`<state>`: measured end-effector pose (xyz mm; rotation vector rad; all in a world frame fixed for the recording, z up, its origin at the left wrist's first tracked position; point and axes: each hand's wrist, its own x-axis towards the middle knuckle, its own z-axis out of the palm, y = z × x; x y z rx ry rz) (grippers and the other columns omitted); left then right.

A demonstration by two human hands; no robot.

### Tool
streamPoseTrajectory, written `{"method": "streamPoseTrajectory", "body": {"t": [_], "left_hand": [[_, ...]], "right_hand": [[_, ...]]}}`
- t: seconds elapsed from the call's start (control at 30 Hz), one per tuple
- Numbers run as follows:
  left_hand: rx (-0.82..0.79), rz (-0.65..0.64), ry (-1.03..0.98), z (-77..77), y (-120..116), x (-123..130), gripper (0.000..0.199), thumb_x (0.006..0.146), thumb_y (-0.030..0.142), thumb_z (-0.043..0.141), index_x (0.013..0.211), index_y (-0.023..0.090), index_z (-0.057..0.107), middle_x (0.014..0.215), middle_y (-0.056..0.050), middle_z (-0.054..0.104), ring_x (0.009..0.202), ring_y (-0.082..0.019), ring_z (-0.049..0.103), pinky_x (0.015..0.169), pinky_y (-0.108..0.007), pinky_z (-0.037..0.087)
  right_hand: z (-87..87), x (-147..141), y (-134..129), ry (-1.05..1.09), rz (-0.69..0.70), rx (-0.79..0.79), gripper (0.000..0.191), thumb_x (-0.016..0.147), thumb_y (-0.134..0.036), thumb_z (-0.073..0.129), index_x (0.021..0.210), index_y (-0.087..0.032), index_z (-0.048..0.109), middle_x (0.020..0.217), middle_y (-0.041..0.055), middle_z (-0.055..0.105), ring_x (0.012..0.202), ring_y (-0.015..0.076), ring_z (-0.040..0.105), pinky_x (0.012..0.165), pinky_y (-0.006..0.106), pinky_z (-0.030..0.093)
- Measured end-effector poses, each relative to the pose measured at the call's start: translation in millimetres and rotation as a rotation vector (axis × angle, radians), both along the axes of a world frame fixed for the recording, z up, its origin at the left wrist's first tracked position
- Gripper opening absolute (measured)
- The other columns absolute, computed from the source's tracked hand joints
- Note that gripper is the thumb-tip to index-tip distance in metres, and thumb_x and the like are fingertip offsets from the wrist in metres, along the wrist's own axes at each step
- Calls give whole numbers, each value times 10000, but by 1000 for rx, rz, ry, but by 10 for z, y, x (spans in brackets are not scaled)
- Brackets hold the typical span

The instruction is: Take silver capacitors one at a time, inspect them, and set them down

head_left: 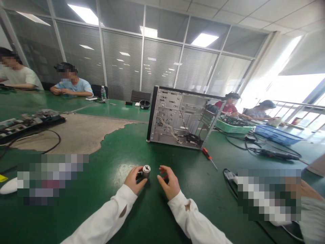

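The left hand (135,180) was closed around a small metal cylinder (146,171), fingers wrapped at its lower end and its top showing above them. The cylinder stood upright at the hand's fingertips, just above the green table mat (119,149); whether its base touched the mat could not be determined. A dark part at its lower side was partly hidden by the fingers and could not be identified. The right hand (169,183) was half open, fingers curved, holding nothing, and sat near the cylinder without touching it. Both wrists were covered by white sleeves (193,217), each bearing a small stain.

Beyond the hands, a screwdriver (207,154) with a red handle lay on the mat near the lower corner of an open computer case (182,118). The case stood upright, its open side toward the camera, with wires (166,127) visible inside. To the right lay a black corded tool (278,155). Two blurred patches on the mat, left and right of the hands, could not be read.

Farther right stood a blue basket (278,134) and a green basket (233,126). At far left lay a row of electronic parts (27,123) beside a worn patch (71,134) of the mat. Co-workers (72,84) sat at the far table edge, near a water bottle (103,93).
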<state>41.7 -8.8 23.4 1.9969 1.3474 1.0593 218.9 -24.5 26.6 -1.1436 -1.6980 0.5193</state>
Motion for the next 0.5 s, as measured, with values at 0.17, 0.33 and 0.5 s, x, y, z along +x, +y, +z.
{"method": "streamPoseTrajectory", "body": {"t": [0.17,0.33,0.5], "left_hand": [[-21,3,-18,-25,17,1,368,651,241,527,990,133,434,997,-105,502,939,-224,485,776,-372,411],[-47,30,-47,-22,33,25,349,635,231,535,961,140,446,966,-88,522,900,-204,506,743,-351,424],[-49,30,-60,39,11,38,329,633,220,534,942,137,459,943,-85,529,870,-197,516,717,-343,432]], "right_hand": [[61,-19,12,52,34,12,242,687,-154,479,925,-191,503,900,47,501,744,130,503,587,237,436],[143,-182,76,75,50,60,208,688,-154,490,883,-199,547,905,44,499,768,129,502,586,226,433],[223,-367,210,68,29,71,135,681,-185,516,796,-198,585,900,45,505,819,143,496,595,227,430]]}}
